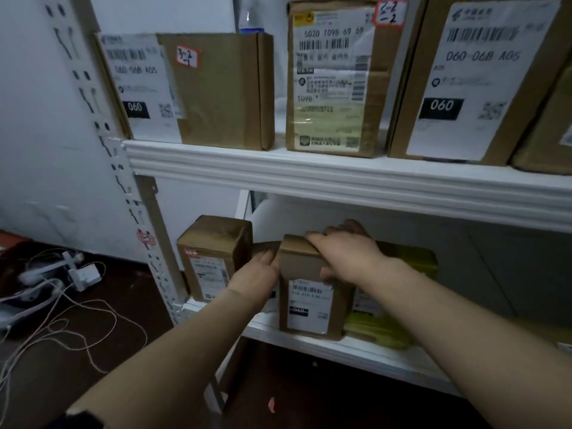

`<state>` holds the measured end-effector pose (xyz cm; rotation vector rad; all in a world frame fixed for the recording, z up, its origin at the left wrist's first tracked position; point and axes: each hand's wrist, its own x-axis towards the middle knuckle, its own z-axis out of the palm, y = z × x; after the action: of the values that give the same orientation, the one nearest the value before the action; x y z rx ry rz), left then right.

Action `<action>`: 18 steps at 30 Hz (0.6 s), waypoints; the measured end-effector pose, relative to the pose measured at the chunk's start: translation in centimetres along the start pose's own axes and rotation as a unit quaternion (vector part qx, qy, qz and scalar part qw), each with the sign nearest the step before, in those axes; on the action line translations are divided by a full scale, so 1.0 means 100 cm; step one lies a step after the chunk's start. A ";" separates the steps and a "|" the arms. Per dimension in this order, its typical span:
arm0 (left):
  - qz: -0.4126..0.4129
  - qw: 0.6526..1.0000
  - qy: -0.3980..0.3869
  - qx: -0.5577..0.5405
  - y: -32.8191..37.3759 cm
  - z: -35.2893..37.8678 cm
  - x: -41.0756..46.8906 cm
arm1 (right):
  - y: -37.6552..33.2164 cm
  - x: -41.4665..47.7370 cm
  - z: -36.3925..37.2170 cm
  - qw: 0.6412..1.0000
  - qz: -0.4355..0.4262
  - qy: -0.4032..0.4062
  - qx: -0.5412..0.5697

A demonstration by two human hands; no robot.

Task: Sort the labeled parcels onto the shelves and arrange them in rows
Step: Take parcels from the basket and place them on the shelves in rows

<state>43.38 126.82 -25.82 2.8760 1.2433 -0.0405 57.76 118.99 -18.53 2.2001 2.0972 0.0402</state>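
Two hands: both are on one small brown carton (pixel 309 305), which stands upright at the front edge of the lower shelf (pixel 371 351), its barcode label facing out.
Left hand (pixel 263 269): fingers straight, laid flat against the carton's left side, clasping nothing.
Right hand (pixel 343 252): curled over the carton's top edge, thumb on the front face, gripping it.
Neighbours: a taped brown box (pixel 213 255) stands apart to the left; a yellow-green parcel (pixel 405 274) sits just beside it on the right.
Upper shelf (pixel 309 174): three labelled cartons in a row, namely the left carton (pixel 216 88), the middle carton (pixel 334 75) and the right carton (pixel 483 78).
Floor: white cables (pixel 77 308) lie tangled at left.
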 end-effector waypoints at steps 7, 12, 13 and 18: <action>0.005 0.991 0.071 0.115 -0.003 0.021 -0.003 | 0.007 -0.006 0.009 0.999 -0.011 0.041 -0.006; -0.003 0.984 0.152 0.091 -0.004 0.037 -0.010 | -0.001 -0.014 0.020 0.995 -0.031 0.097 -0.004; -0.004 0.983 0.157 0.092 -0.004 0.038 -0.009 | -0.003 -0.014 0.021 0.995 -0.032 0.099 -0.008; -0.001 0.985 0.158 0.072 -0.009 0.036 -0.004 | -0.002 -0.013 0.018 0.995 -0.033 0.085 0.027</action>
<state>42.36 127.11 -29.40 3.0969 1.3387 0.3536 57.65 117.61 -20.31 2.2285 2.2841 0.1744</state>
